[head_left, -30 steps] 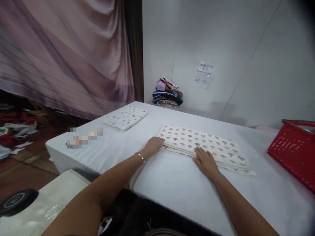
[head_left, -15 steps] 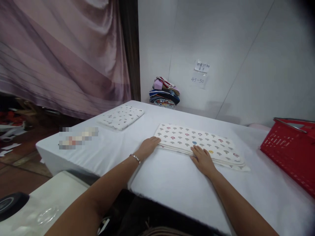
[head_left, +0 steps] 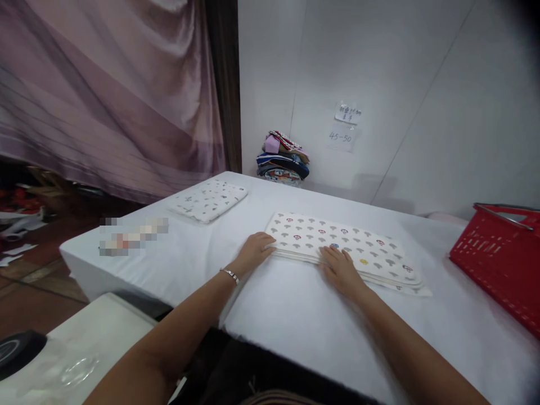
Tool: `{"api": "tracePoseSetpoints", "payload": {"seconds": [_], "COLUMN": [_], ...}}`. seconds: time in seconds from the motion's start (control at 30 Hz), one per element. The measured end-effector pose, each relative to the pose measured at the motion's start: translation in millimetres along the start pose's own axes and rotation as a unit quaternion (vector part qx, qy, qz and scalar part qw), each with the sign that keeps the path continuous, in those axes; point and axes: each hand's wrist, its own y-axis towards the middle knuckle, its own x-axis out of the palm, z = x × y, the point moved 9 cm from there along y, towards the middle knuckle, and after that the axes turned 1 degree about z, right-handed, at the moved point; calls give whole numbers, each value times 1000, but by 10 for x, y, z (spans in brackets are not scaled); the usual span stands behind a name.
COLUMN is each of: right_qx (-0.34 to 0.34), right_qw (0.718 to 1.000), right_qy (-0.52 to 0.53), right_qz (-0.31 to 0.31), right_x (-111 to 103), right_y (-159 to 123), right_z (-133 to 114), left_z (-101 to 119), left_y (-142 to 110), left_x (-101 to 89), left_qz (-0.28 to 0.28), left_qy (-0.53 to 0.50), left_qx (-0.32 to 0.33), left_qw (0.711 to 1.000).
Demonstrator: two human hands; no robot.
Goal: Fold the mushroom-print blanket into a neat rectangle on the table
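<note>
A folded white cloth (head_left: 350, 242) with grey mushroom shapes and a few red, blue and yellow ones lies flat in layers on the table. At its near left corner rests my left hand (head_left: 254, 251), with the fingers laid out over the edge and a bracelet on the wrist. My right hand (head_left: 341, 271) lies on the near long edge, left of the middle, fingers stretched out and slightly apart on the top layer. Neither hand grips the cloth. Farther left lies another folded white cloth (head_left: 211, 201) with small dark prints.
The table (head_left: 287, 315) has a white cover. A red basket (head_left: 498, 253) stands on the right. Folded fabrics (head_left: 282, 158) are stacked against the back wall, below paper signs (head_left: 341, 138). A blurred-out item (head_left: 135, 236) lies at the left edge, near a pink curtain (head_left: 169, 101).
My right hand has slid a little left along the near edge of the mushroom-print cloth. My left hand stays at the corner. The view has shifted slightly.
</note>
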Motion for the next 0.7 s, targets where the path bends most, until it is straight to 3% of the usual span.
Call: {"api": "tracePoseSetpoints", "payload": {"seconds": [0.17, 0.3, 0.5, 0.7], "right_qx": [-91, -94, -52, -49], "right_qw": [992, 988, 987, 990], "right_qy": [92, 121, 147, 102], "right_qz": [14, 28, 48, 84], "right_x": [-29, -118, -170, -114], "right_y": [464, 659, 652, 631], "right_z": [-453, -732, -792, -782], "left_z": [30, -42, -22, -16], "left_y": [154, 159, 144, 158], "left_x": [162, 240, 239, 259], "left_qz": [-34, -28, -38, -37], "left_qy": [3, -36, -45, -29], "left_qx": [18, 12, 10, 19], "left_qw": [999, 999, 998, 999]}}
